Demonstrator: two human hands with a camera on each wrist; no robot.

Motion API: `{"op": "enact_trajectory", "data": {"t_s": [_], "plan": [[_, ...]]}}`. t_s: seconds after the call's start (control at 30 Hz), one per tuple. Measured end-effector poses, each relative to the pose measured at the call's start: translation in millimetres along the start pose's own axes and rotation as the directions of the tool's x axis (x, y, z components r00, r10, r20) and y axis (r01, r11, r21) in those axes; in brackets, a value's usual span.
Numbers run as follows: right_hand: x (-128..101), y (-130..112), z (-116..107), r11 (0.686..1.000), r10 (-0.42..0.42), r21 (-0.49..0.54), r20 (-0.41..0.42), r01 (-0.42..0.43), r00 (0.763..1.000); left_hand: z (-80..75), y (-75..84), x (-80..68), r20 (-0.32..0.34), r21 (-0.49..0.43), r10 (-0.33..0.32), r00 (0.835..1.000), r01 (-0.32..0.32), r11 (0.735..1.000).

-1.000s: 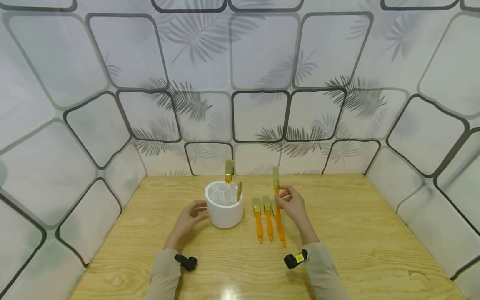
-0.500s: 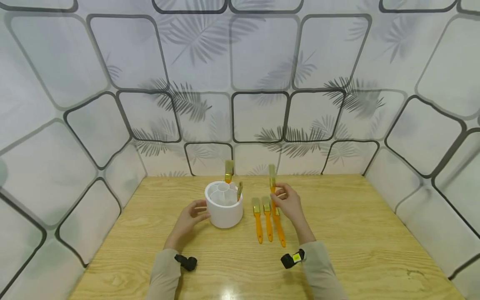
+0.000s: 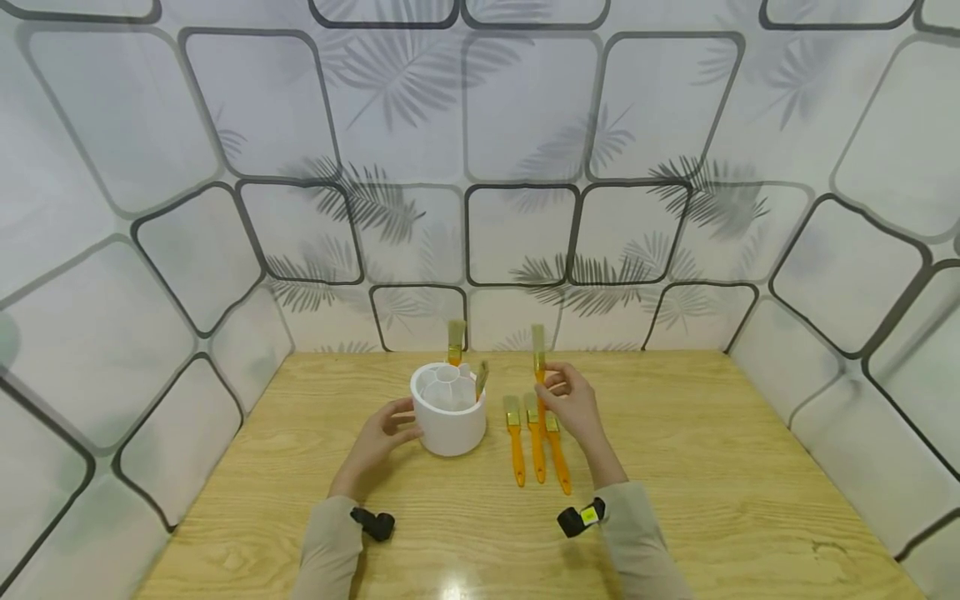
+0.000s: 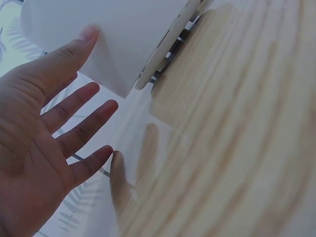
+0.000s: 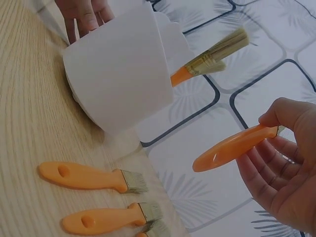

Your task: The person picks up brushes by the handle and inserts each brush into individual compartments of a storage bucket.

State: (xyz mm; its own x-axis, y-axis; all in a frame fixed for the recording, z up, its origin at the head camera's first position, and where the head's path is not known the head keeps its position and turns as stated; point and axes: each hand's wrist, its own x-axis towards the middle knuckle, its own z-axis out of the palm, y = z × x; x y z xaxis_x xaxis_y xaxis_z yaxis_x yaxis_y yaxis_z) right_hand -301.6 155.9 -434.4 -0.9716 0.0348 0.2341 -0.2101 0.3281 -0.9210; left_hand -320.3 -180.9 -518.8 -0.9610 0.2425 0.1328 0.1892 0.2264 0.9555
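From the head camera, your left hand [image 3: 378, 442] rests with relaxed fingers against the white brush holder [image 3: 448, 408] on the wooden table [image 3: 712, 467], while your right hand [image 3: 573, 404] pinches an upright orange-handled paintbrush [image 3: 538, 354] just right of the holder, above three brushes [image 3: 536, 437] lying flat. Your left wrist view shows spread fingers [image 4: 74, 106], thumb touching the holder's wall [image 4: 118, 34]. Your right wrist view shows fingers curled round the raised brush's handle [image 5: 232, 148]; two brushes [image 5: 207, 59] stand in the holder.
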Motion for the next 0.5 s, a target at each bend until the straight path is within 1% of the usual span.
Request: {"op": "enact_trajectory", "data": {"t_s": [0.17,0.33,0.5], "plan": [[-0.3,-3.6,1.6,1.000,-0.015,0.027,0.022,0.014,1.000,0.7,-1.5,1.2,-0.005,0.026,-0.005,1.000,0.005,1.000],[0.1,-1.2,5.4,1.000,-0.030,0.001,0.011,0.030,0.999,1.2,-1.3,1.4,0.003,0.020,-0.014,1.000,0.014,1.000],[0.6,-0.2,8.7,0.998,-0.059,-0.019,0.004,0.059,0.998,0.9,-0.9,0.8,0.005,0.022,-0.006,1.000,0.006,1.000]]}}
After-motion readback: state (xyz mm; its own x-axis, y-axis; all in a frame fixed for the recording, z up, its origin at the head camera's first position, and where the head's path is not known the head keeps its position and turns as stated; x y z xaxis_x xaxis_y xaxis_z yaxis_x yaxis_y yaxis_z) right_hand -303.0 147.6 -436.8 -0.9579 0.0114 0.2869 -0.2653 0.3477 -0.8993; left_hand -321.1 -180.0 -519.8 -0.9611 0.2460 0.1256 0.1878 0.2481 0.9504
